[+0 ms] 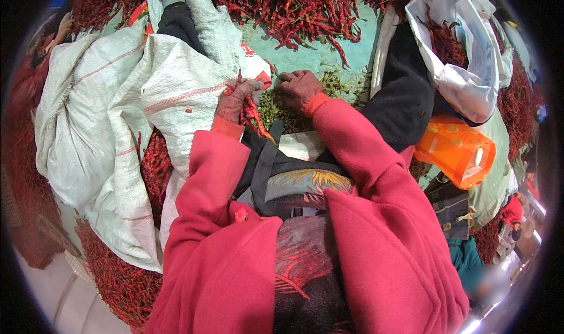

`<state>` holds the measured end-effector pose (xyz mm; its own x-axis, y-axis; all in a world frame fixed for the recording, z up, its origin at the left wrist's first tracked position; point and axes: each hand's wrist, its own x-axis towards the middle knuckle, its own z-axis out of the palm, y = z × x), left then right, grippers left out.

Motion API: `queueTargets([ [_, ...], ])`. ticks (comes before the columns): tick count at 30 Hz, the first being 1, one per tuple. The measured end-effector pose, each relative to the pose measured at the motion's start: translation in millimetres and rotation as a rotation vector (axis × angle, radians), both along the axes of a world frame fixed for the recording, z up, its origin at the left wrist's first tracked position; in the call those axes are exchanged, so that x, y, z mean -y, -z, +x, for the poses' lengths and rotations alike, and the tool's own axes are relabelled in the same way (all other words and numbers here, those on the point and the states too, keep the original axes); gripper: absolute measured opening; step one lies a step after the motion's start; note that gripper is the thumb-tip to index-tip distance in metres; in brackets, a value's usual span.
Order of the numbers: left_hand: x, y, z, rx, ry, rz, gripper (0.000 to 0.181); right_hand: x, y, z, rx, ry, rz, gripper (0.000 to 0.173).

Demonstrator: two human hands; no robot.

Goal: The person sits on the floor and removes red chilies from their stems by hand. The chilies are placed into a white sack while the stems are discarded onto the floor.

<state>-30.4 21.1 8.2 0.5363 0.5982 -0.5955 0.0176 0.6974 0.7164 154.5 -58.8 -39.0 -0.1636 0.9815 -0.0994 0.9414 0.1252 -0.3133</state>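
Several dried red chili peppers (252, 116) are gripped in my left hand (235, 100), their tips hanging down past the palm. My right hand (299, 90) is just to the right, a short gap away, with its fingers curled. A thin greenish piece (274, 69) shows by its fingertips; whether it is pinched there I cannot tell. Below and between the hands lies a scatter of green stems (269, 109) on the sheet. Ahead of me a large heap of red chilies (291, 12) spreads across the pale green ground sheet (273, 47).
White woven sacks (92, 127) lie to my left, one with red chilies (156, 171) inside. At right stand a white plastic bag (467, 83) holding chilies and an orange bag (456, 151). More chilies (119, 285) lie at lower left. A person (471, 259) is at lower right.
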Motion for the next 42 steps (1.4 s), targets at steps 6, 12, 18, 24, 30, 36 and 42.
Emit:
queueTargets([
  [6, 5.8, 9.1, -1.6, 0.033, -0.028, 0.051, 0.017, 23.6, -9.0, 19.8, -0.577, 0.254, -0.121, 0.028],
  [12, 11.2, 13.4, 5.9, -0.005, 0.009, 0.036, 0.011, 38.2, -31.0, 17.6, -1.353, 0.453, -0.401, 0.023],
  [18, 13.1, 23.3, 5.2, -0.022, 0.008, 0.106, 0.017, 38.4, -57.3, 20.9, -1.512, 0.495, -0.321, 0.021],
  [24, 5.8, 8.8, -0.7, 0.013, -0.079, 0.125, 0.015, 68.6, -55.4, 174.4, -1.620, 0.791, 0.459, 0.023],
  [30, 1.9, 23.9, 1.9, 0.014, -0.095, 0.091, 0.018, 45.9, -56.5, 98.0, -1.319, 0.705, 0.129, 0.024],
  [36, -1.8, 22.7, -1.0, -0.045, -0.066, 0.019, 0.019, 7.7, 2.7, -2.3, -0.220, -0.001, -0.019, 0.024],
  [42, 5.1, 13.0, 2.3, -0.017, -0.100, 0.086, 0.017, -1.2, 25.0, -9.6, -0.077, -0.020, -0.099, 0.028],
])
